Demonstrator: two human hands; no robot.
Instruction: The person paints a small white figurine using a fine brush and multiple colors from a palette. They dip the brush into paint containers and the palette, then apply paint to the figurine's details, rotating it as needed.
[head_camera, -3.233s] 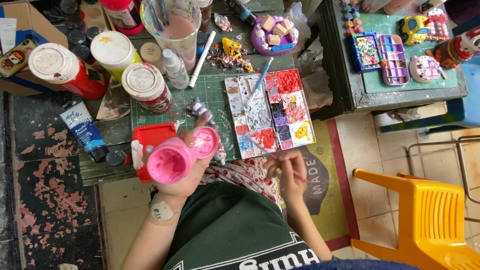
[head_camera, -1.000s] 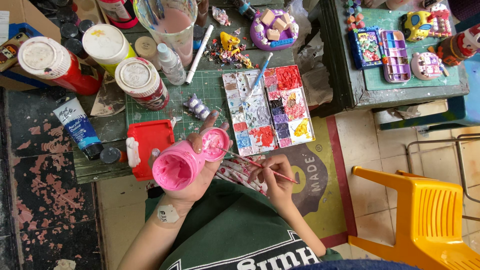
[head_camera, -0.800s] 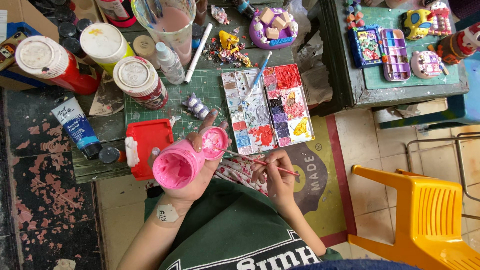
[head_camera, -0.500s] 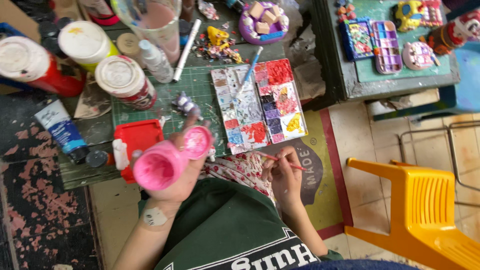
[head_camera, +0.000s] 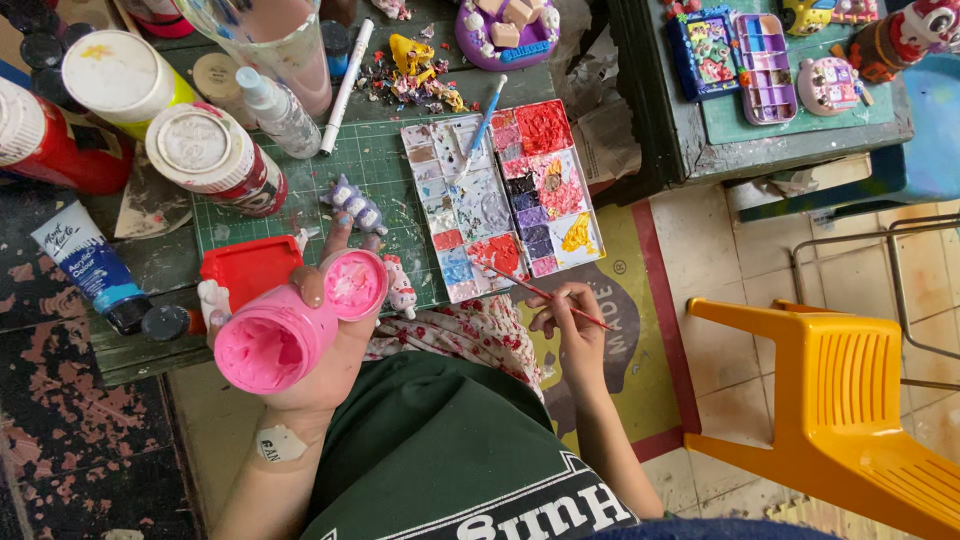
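1. the left hand (head_camera: 320, 340) is wrapped around an open pink paint pot (head_camera: 272, 345), tilted so its wet pink inside faces up; the hinged pink lid (head_camera: 356, 284) hangs open beside the fingertips.
2. compared with a second ago, the pot sits in the same grip, lifted above the near edge of the counter (head_camera: 150, 350), so that hand has barely moved.
3. the right hand (head_camera: 570, 330) pinches a thin red-handled brush (head_camera: 545, 297) in closed fingers.
4. the change is here: a moment back the brush lay lower, over the lap; now its tip reaches up and away from the right hand to the near edge of the paint palette (head_camera: 500, 200), touching or just above a red well.
5. judged from this, the brush looks to be picking up or mixing colour on the palette rather than dipping in the pink pot.
6. just beyond the left hand lie a red square lid (head_camera: 250, 270) and small painted figurines (head_camera: 355, 208) on a green cutting mat (head_camera: 380, 165).
7. well to the right of the right hand stands a yellow plastic chair (head_camera: 850, 400) on the floor.
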